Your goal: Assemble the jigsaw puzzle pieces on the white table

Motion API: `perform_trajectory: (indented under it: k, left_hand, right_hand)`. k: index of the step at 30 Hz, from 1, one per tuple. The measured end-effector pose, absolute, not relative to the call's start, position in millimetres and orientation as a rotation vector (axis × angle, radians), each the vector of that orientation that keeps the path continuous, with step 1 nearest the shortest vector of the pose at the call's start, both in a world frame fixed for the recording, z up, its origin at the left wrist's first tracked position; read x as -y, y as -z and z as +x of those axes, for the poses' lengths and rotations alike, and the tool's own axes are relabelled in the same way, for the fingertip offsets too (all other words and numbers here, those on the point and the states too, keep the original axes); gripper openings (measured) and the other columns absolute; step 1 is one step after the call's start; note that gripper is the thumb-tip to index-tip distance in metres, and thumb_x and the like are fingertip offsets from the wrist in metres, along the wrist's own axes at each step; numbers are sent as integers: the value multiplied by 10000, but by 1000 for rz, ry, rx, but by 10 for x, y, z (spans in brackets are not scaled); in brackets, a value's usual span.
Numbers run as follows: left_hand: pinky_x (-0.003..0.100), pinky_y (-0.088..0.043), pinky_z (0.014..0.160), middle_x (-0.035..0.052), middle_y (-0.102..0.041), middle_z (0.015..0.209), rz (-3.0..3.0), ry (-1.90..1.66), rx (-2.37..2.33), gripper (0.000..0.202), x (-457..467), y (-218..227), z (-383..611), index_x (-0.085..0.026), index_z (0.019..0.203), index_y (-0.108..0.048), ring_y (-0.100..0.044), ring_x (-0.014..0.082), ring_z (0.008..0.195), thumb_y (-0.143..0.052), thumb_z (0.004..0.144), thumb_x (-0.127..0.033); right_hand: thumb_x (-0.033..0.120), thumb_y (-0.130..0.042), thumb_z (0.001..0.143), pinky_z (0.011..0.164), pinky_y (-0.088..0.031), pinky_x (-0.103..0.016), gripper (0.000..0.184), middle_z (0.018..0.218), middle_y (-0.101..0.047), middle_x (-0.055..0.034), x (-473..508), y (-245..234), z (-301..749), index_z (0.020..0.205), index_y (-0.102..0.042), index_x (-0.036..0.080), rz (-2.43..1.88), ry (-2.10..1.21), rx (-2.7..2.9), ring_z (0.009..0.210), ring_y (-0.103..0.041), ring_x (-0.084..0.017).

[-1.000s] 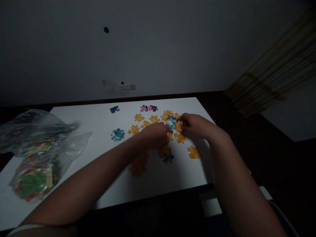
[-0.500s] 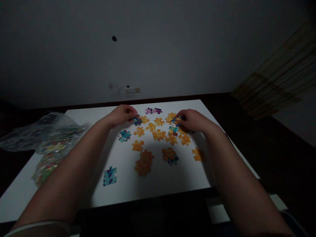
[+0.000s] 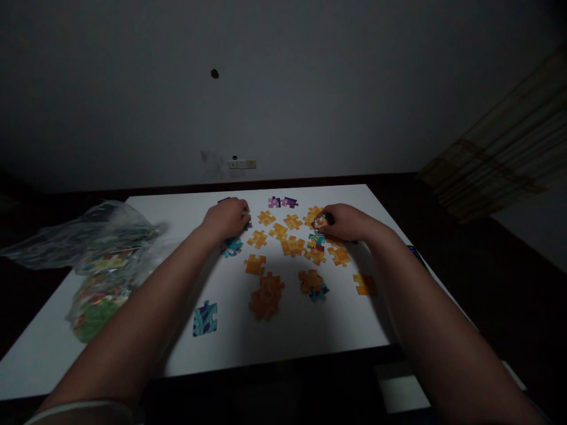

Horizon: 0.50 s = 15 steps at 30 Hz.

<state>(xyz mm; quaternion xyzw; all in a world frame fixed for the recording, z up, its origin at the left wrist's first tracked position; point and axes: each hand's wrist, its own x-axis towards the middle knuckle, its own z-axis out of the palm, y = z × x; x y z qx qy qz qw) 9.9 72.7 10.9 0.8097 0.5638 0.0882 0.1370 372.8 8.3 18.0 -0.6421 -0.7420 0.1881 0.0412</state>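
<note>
On the white table point(image 3: 283, 348) lie many loose jigsaw puzzle pieces. My left hand point(image 3: 227, 217) is closed at the far left of the spread, its fingers curled down over a dark blue puzzle piece point(image 3: 250, 225) that they mostly hide. Just below that hand rests a teal puzzle piece point(image 3: 231, 247). Between the thumb and fingers of my right hand point(image 3: 340, 221) is a blue and orange puzzle piece point(image 3: 319, 222), over a cluster of orange pieces point(image 3: 315, 255). Orange pieces point(image 3: 293, 245) fill the middle between both hands.
Clear plastic bags point(image 3: 106, 260) with more colourful pieces lie at the left. Two purple pieces point(image 3: 282, 202) sit near the back edge. A teal leaf-patterned piece point(image 3: 205, 319) is at the front left. Wall sockets point(image 3: 241, 164) and a curtain point(image 3: 496, 159) are beyond.
My left hand has turned palm-down and shifted left and lower, now covering most of the dark blue piece. My right hand stays at the orange cluster. The whole view has shifted slightly.
</note>
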Motion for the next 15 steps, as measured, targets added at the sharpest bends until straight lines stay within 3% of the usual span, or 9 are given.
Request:
perform_trajectory:
  k: [3, 7, 11, 15]
  left_hand:
    - [504, -512, 1107, 205, -752, 1331, 2570, -81, -1623, 304, -614, -183, 279, -205, 1176, -807, -636, 415, 1322, -655, 1010, -408]
    - [515, -526, 1137, 228, -736, 1404, 2620, -7, -1404, 422, -491, -226, 606, -171, 1310, -790, -644, 400, 1335, -550, 1075, -427]
    - [486, -488, 1225, 171, -762, 1412, 2599, -119, -995, 378, -337, -163, 1058, -219, 1344, -776, -656, 338, 1353, -564, 1085, -395]
    - [488, -549, 1122, 210, -761, 1358, 2665, -19, -874, 445, -158, -79, 1459, -191, 1282, -793, -676, 371, 1274, -657, 1049, -546]
  right_hand:
    - [370, -773, 992, 797, -585, -372, 222, 1014, -845, -119, -72, -253, 3802, 1143, -813, 213, -1967, -661, 2224, 841, -769, -268]
    - [362, -764, 1008, 661, -545, -336, 228, 899, -813, -88, -143, -281, 3934, 1173, -780, 205, -1978, -855, 1993, 706, -715, -228]
    - [354, -796, 993, 621, -548, -301, 172, 919, -816, -81, -287, -271, 4049, 1088, -773, 213, -1912, -912, 1745, 697, -705, -201]
    - [304, -882, 885, 591, -551, -289, 301, 875, -816, -51, -333, -299, 4168, 1173, -845, 225, -1855, -1159, 1863, 664, -699, -192]
